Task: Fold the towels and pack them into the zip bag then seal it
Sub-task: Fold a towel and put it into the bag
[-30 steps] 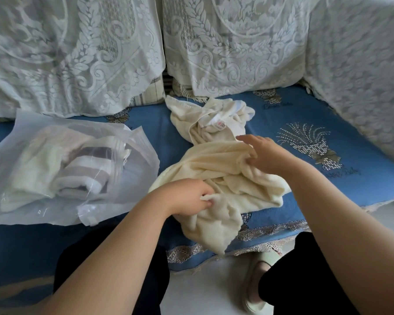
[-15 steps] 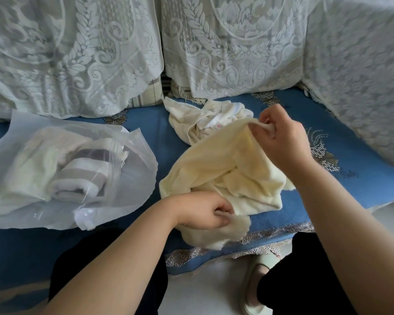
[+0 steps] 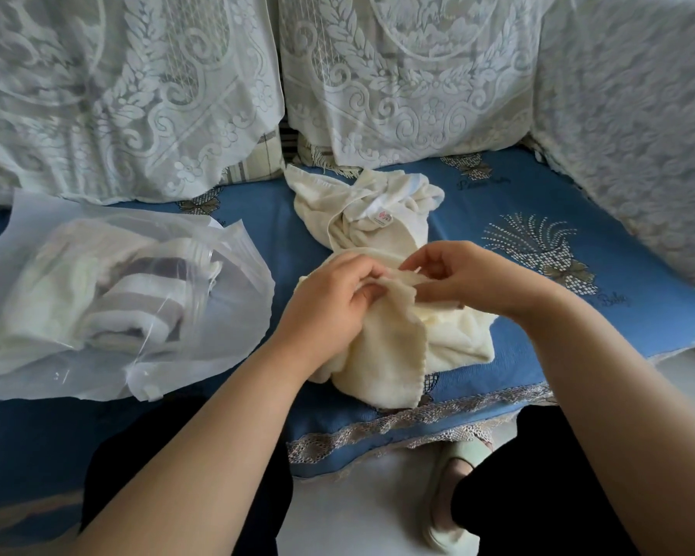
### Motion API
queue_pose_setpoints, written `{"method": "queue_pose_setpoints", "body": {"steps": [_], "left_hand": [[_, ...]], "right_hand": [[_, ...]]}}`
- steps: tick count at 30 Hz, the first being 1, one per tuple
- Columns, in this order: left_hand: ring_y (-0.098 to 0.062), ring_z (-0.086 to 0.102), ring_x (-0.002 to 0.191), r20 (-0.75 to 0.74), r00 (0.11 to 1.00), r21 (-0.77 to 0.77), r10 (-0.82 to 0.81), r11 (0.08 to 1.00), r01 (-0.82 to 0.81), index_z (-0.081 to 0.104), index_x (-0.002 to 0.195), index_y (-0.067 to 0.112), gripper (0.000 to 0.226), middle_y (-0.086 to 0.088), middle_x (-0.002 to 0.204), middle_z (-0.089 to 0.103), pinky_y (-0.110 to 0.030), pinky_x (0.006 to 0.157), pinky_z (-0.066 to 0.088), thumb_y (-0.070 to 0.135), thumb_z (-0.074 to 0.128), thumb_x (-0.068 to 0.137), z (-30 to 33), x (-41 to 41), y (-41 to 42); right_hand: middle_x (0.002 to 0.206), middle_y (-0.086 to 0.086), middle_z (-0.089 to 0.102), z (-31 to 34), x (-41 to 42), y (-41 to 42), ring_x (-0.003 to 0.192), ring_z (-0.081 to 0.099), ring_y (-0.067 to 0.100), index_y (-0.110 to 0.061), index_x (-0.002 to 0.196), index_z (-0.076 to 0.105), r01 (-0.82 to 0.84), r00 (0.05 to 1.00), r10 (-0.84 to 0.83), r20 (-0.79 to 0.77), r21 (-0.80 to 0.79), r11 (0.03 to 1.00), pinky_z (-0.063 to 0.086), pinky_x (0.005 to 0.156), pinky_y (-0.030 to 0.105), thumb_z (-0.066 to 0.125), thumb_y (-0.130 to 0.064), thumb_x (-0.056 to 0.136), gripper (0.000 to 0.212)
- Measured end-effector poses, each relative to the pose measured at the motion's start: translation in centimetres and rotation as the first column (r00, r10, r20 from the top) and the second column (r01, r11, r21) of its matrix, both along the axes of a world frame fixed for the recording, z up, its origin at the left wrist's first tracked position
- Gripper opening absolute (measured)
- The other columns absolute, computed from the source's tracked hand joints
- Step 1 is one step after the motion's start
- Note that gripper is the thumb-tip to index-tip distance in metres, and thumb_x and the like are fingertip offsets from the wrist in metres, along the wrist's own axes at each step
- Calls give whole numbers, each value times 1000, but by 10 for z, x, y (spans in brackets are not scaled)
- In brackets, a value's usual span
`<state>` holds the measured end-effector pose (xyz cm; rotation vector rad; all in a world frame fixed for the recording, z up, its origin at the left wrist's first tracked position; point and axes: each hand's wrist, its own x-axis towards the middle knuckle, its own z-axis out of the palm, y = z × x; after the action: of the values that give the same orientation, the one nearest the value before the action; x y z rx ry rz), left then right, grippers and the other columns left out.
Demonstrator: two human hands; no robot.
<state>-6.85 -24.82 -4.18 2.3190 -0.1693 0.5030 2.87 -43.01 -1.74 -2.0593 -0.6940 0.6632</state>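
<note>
A cream towel (image 3: 402, 347) lies bunched at the front of the blue sofa seat (image 3: 510, 218), one end hanging toward the seat's edge. My left hand (image 3: 334, 298) and my right hand (image 3: 458, 274) are close together above it, each pinching the same raised edge of the towel. Behind them a second crumpled cream towel (image 3: 362, 218) with a small label lies on the seat. To the left, a clear zip bag (image 3: 217, 315) lies open toward me, holding folded towels, one striped grey (image 3: 137, 290).
Lace-covered cushions (image 3: 137, 94) line the sofa back, and a lace-covered armrest (image 3: 638, 134) rises at the right. The seat's lace trim (image 3: 418, 427) marks the front edge. Below it are my dark-clothed knees and a pale slipper (image 3: 446, 511) on the white floor.
My right hand lifted a towel corner up, then came back down toward the centre. My left hand rose from the towel's lower end to meet it, and both now pinch one edge.
</note>
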Motion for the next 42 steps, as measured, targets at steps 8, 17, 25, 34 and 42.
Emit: {"method": "queue_pose_setpoints", "body": {"steps": [8,17,25,34,42], "left_hand": [[-21,50,108,156,981,32,117,992,-124,70,91,7,12,1,109,55,-26,96,38,18,68,85,0,-1,-5],[-7,65,101,166,986,-331,-12,941,67,67,98,12,9,4,105,70,-26,86,52,11,62,90,-5,-4,-20],[-5,66,75,61,980,-429,189,891,-146,68,85,21,11,11,80,70,-19,68,51,31,72,83,-3,-2,-14],[-2,66,76,115,975,-413,188,902,-125,62,81,23,13,14,79,69,-23,67,53,34,69,84,-7,1,-13],[-5,56,65,-5,990,-434,138,892,-127,57,76,21,21,8,70,62,-16,61,44,36,69,85,-4,5,-4]], "right_hand": [[79,1,72,0,3,-5,79,65,14,-10,84,68,312,935,-240,-260,286,906,53,79,28,72,-29,74,21],[73,12,58,-6,-29,24,62,47,20,-6,86,68,425,898,-323,-299,396,814,35,56,30,65,-12,89,7],[82,13,52,-12,-38,34,60,43,13,-10,102,67,393,893,-205,-401,472,789,39,57,24,47,-9,99,21],[61,2,40,-16,-42,37,52,34,9,12,100,59,387,909,-231,-348,495,778,28,53,25,42,-28,101,43],[93,12,74,-21,-57,46,87,66,21,-15,99,73,384,923,-326,-203,535,753,53,83,45,60,-20,93,15]]}}
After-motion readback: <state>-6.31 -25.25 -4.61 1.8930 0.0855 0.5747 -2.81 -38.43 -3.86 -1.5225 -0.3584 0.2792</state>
